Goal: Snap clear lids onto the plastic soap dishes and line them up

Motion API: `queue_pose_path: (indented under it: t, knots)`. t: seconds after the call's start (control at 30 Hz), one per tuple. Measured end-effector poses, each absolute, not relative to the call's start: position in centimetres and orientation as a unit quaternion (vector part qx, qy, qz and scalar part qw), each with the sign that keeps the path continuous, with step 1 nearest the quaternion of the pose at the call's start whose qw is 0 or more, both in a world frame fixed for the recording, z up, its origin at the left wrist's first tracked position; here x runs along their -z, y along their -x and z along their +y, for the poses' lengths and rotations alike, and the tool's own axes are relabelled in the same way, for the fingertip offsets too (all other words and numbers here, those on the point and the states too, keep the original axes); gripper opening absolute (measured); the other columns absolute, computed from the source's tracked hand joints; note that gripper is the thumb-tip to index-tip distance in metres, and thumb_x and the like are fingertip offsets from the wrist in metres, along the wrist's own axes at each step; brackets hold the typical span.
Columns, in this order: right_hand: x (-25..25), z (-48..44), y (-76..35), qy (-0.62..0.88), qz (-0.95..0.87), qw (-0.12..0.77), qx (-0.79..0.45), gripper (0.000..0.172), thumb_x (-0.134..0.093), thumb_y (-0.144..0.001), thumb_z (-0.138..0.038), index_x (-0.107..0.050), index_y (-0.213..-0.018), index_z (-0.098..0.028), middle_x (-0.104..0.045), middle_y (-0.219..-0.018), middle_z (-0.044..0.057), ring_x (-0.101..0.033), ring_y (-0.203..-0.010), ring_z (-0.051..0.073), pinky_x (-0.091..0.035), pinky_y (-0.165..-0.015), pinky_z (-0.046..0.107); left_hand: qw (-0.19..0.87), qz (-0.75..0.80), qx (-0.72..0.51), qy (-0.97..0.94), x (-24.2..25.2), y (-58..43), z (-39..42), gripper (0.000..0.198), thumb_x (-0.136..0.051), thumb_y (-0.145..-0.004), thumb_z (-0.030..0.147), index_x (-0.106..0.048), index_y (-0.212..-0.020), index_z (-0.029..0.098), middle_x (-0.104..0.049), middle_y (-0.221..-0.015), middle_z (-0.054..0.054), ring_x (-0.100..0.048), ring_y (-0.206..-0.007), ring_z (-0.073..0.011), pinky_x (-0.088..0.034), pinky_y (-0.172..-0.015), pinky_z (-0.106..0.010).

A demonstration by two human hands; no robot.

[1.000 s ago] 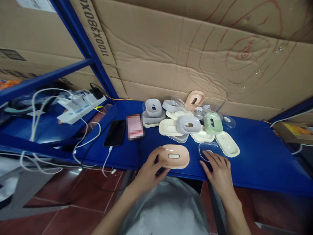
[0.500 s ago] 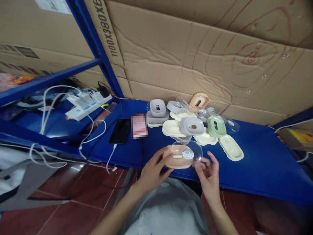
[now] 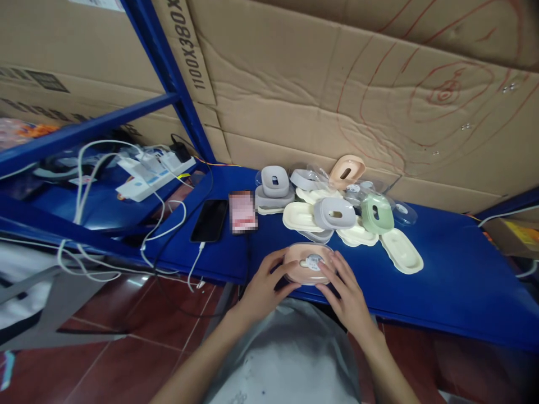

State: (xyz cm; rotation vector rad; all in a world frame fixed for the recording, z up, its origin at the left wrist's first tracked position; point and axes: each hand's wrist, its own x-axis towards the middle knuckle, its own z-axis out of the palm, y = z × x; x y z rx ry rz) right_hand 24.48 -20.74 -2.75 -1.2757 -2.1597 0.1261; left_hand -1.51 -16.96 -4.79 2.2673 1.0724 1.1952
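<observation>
An oval peach box (image 3: 301, 272) with a clear lid and a round white label is between my hands at the table's front edge. My left hand (image 3: 265, 283) grips its left end, and my right hand (image 3: 346, 289) holds its right end. The clear lid lies over the peach part, lined up with it. Behind it lie a lavender piece (image 3: 336, 214), a green piece (image 3: 378, 215), a second peach piece (image 3: 347, 172) and several cream trays, one (image 3: 402, 251) at the right. A lavender piece (image 3: 275, 182) rests on another at the left.
On the blue table (image 3: 446, 286) lie a black phone (image 3: 209, 220) with a white cable and a pink blurred item (image 3: 243, 211). A power strip (image 3: 147, 177) with cables sits at the left. Cardboard (image 3: 295, 84) stands behind, beside a blue frame post (image 3: 162, 56).
The clear lid, tilted out to the right before, now sits over the peach box. My right hand has moved left onto the box's right end. The view has shifted slightly.
</observation>
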Motion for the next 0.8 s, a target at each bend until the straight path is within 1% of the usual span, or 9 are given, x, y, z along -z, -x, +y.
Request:
queue_pose_path:
  t: [0.17, 0.4, 0.47, 0.6, 0.67, 0.73, 0.8]
  knots:
    - [3.0, -20.8, -24.5, 0.485, -0.812, 0.325, -0.014, 0.07, -0.064, -0.104, -0.022, -0.037, -0.167, -0.04, -0.046, -0.168, 0.006, -0.041, -0.158, 0.031, -0.052, -0.12, 0.055, 0.153, 0.393, -0.405, -0.811, 4.9, 1.4, -17.1, 0.041, -0.069, -0.103, 0.036, -0.06, -0.142, 0.03, -0.054, -0.15, -0.013, -0.06, -0.14, -0.0287, -0.06, -0.111, -0.047]
    - [3.2, -21.2, -24.9, 0.486, -0.803, 0.344, 0.006, 0.076, -0.068, -0.101, -0.02, -0.036, -0.167, -0.04, -0.053, -0.162, 0.005, -0.048, -0.153, 0.029, -0.053, -0.121, 0.051, 0.132, 0.4, -0.372, -0.827, 4.2, 1.2, -17.2, 0.04, -0.065, -0.105, 0.035, -0.059, -0.144, 0.03, -0.054, -0.154, -0.013, -0.059, -0.142, -0.0305, -0.06, -0.11, -0.048]
    - [3.2, -21.2, -24.9, 0.491, -0.8, 0.346, 0.002, 0.076, -0.069, -0.1, -0.021, -0.036, -0.167, -0.041, -0.053, -0.162, 0.005, -0.048, -0.153, 0.03, -0.053, -0.121, 0.052, 0.148, 0.399, -0.374, -0.824, 4.1, 1.2, -17.0, 0.039, -0.065, -0.105, 0.035, -0.06, -0.144, 0.03, -0.055, -0.153, -0.013, -0.06, -0.141, -0.0297, -0.059, -0.112, -0.048]
    - [3.0, -21.1, -24.8, 0.502, -0.801, 0.325, -0.022, 0.07, -0.065, -0.103, -0.025, -0.037, -0.166, -0.042, -0.047, -0.164, 0.008, -0.043, -0.156, 0.032, -0.052, -0.12, 0.054, 0.192, 0.395, -0.375, -0.816, 3.9, 1.6, -16.8, 0.041, -0.066, -0.105, 0.032, -0.059, -0.145, 0.033, -0.055, -0.154, -0.011, -0.06, -0.141, -0.0281, -0.056, -0.116, -0.047]
    - [2.9, -21.5, -25.2, 0.506, -0.802, 0.317, -0.029, 0.066, -0.061, -0.106, -0.025, -0.039, -0.165, -0.042, -0.045, -0.165, 0.008, -0.044, -0.156, 0.032, -0.052, -0.12, 0.053, 0.207, 0.383, -0.362, -0.824, 3.7, 1.9, -17.0, 0.046, -0.066, -0.105, 0.031, -0.055, -0.149, 0.033, -0.053, -0.157, -0.011, -0.058, -0.144, -0.0279, -0.054, -0.118, -0.047]
    - [3.0, -22.6, -26.2, 0.512, -0.8, 0.311, -0.022, 0.064, -0.06, -0.106, -0.025, -0.041, -0.164, -0.041, -0.047, -0.164, 0.008, -0.046, -0.154, 0.032, -0.053, -0.119, 0.052, 0.214, 0.374, -0.34, -0.836, 3.5, 2.1, -17.1, 0.053, -0.066, -0.105, 0.033, -0.049, -0.155, 0.033, -0.05, -0.161, -0.011, -0.054, -0.148, -0.0286, -0.052, -0.12, -0.048]
    - [3.3, -24.5, -28.0, 0.525, -0.793, 0.307, -0.008, 0.063, -0.061, -0.105, -0.026, -0.043, -0.164, -0.041, -0.049, -0.163, 0.008, -0.049, -0.152, 0.033, -0.056, -0.116, 0.053, 0.209, 0.375, -0.326, -0.842, 3.2, 2.1, -17.1, 0.056, -0.063, -0.106, 0.033, -0.044, -0.159, 0.033, -0.046, -0.165, -0.012, -0.051, -0.151, -0.0283, -0.051, -0.12, -0.048]
